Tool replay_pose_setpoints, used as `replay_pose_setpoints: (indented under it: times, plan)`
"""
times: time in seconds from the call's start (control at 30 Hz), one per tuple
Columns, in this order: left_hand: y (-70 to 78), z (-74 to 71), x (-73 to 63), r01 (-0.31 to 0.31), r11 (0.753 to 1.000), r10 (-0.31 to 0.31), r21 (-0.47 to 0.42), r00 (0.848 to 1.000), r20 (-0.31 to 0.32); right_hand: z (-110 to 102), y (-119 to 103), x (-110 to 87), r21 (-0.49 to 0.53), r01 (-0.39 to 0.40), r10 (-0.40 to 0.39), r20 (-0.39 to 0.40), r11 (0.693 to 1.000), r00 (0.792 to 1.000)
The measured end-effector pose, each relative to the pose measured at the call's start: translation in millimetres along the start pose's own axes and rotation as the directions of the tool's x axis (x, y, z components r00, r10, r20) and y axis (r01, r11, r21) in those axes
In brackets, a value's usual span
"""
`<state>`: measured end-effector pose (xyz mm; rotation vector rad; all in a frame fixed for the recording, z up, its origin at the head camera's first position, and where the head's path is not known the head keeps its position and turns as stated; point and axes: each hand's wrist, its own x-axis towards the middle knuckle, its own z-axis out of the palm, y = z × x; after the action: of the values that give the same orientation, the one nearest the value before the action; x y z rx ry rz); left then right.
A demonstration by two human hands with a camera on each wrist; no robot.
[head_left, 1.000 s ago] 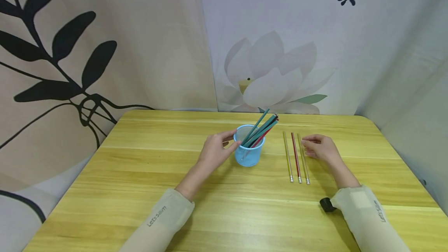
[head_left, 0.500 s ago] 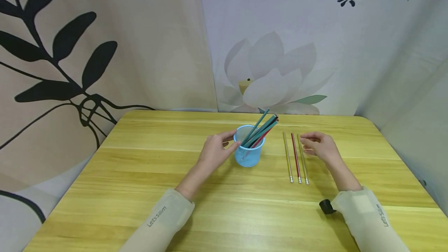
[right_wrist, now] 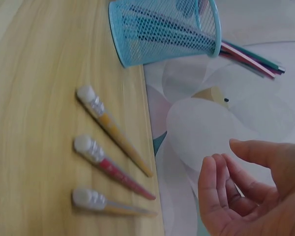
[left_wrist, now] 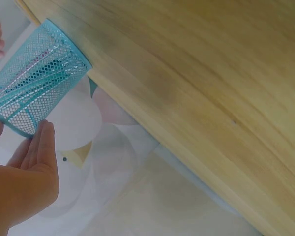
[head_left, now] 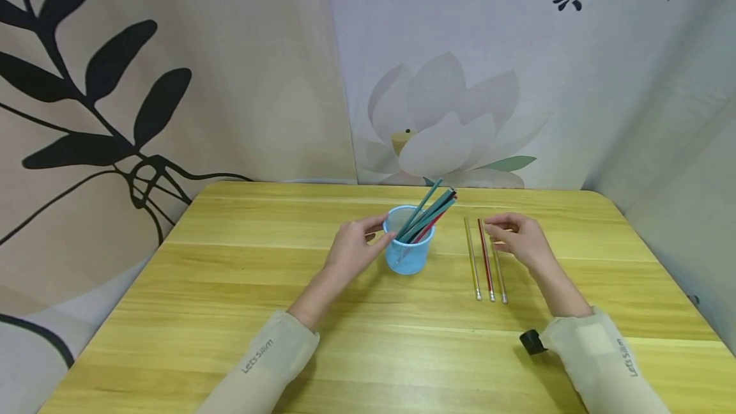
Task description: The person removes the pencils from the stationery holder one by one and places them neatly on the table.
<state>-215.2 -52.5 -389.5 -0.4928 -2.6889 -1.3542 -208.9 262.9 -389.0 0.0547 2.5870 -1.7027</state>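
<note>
Hands [head_left: 358, 245] at cup [head_left: 409, 258] and pencils [head_left: 485, 260]; sleeves [head_left: 264, 369] read "Lets Slim".

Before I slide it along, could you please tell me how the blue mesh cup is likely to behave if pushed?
The blue mesh cup will probably feel light for its size, given its open mesh wall. It may tip if pushed near the top, since the pencils inside lean out to one side.

Your right hand [head_left: 520, 239] moved leftward and slightly farther out, covering the upper end of the right-hand yellow pencil [head_left: 499, 273]; it neared the red pencil [head_left: 486, 260].
</note>
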Motion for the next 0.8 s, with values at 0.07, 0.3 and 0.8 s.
replay_pose_setpoints:
  times: [0.07, 0.3, 0.8]
  plan:
    - [0.1, -0.1, -0.2, 0.001, 1.0, -0.001, 0.001, 1.0, 0.0, 2.4, -2.6, -0.6, 0.002, 0.014, -0.014, 0.009, 1.0, 1.0]
    - [-1.1, 0.1, 0.0, -0.001, 1.0, 0.001, -0.007, 1.0, 0.003, 13.3, -11.7, -2.8, -0.025, 0.054, -0.054, 0.007, 0.998, 0.999]
    - [-1.8, 0.7, -0.1, -0.003, 1.0, 0.003, -0.004, 1.0, 0.0, 36.0, -27.7, -2.5, -0.001, 0.127, -0.127, 0.034, 0.992, 0.991]
